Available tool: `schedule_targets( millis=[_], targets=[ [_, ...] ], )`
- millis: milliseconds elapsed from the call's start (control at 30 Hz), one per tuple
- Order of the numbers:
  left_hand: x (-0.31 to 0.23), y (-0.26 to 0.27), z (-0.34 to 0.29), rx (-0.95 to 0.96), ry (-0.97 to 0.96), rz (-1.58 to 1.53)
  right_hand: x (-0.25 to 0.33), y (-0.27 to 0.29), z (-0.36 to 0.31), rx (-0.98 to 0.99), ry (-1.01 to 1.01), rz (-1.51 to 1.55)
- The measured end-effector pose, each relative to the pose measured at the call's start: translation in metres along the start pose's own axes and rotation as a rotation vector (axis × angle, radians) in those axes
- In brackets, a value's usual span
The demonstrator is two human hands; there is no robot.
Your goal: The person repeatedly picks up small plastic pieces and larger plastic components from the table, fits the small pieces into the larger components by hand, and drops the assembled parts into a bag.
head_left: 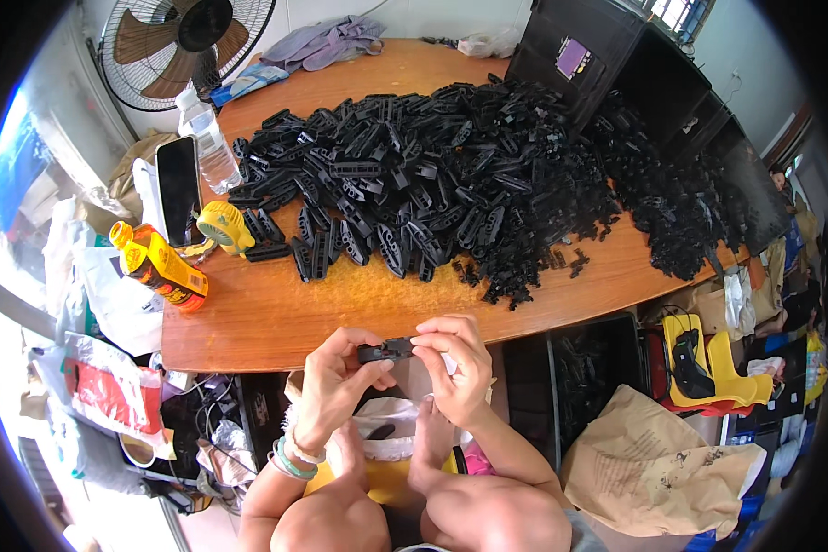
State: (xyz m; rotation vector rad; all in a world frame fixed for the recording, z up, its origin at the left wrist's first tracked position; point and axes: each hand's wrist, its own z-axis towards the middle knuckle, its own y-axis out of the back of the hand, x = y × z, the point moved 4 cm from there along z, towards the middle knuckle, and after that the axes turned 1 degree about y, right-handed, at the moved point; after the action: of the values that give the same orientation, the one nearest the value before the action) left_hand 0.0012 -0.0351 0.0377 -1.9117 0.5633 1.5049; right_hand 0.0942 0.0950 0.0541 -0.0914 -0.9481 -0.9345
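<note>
Just off the table's front edge, my left hand [338,379] grips a small black plastic part [385,351] between thumb and fingers. My right hand [455,366] pinches at the part's right end with thumb and forefinger, its other fingers curled above. Whether a smaller piece sits in that pinch is too small to tell. On the wooden table [248,329] beyond my hands lies a large heap of long slotted black plastic parts [377,175]. Smaller black pieces [515,276] are piled along the heap's right side.
A phone [178,189], clear water bottle [210,143], small yellow fan [224,228] and orange-yellow bottle [161,267] stand at the table's left. Black crates [607,55] rise at the back right. A white bag [386,428] lies between my feet; a brown paper sack [658,465] is at right.
</note>
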Motion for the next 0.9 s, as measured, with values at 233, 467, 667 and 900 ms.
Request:
schedule_targets(
  millis=[233,467,667,900],
  targets=[
    [-0.004,-0.001,0.005,0.02,0.05,-0.015,-0.007,-0.001,0.002,-0.035,0.108,-0.049],
    [-0.004,-0.001,0.006,0.055,0.127,-0.009,-0.01,-0.005,0.003,0.044,0.076,-0.076],
    [0.01,0.01,0.0,-0.044,-0.029,0.104,-0.007,-0.008,-0.008,0.159,-0.068,0.161],
    [0.004,0.006,0.0,0.097,-0.07,0.238,-0.028,-0.014,-0.03,0.354,-0.648,0.663]
  ],
)
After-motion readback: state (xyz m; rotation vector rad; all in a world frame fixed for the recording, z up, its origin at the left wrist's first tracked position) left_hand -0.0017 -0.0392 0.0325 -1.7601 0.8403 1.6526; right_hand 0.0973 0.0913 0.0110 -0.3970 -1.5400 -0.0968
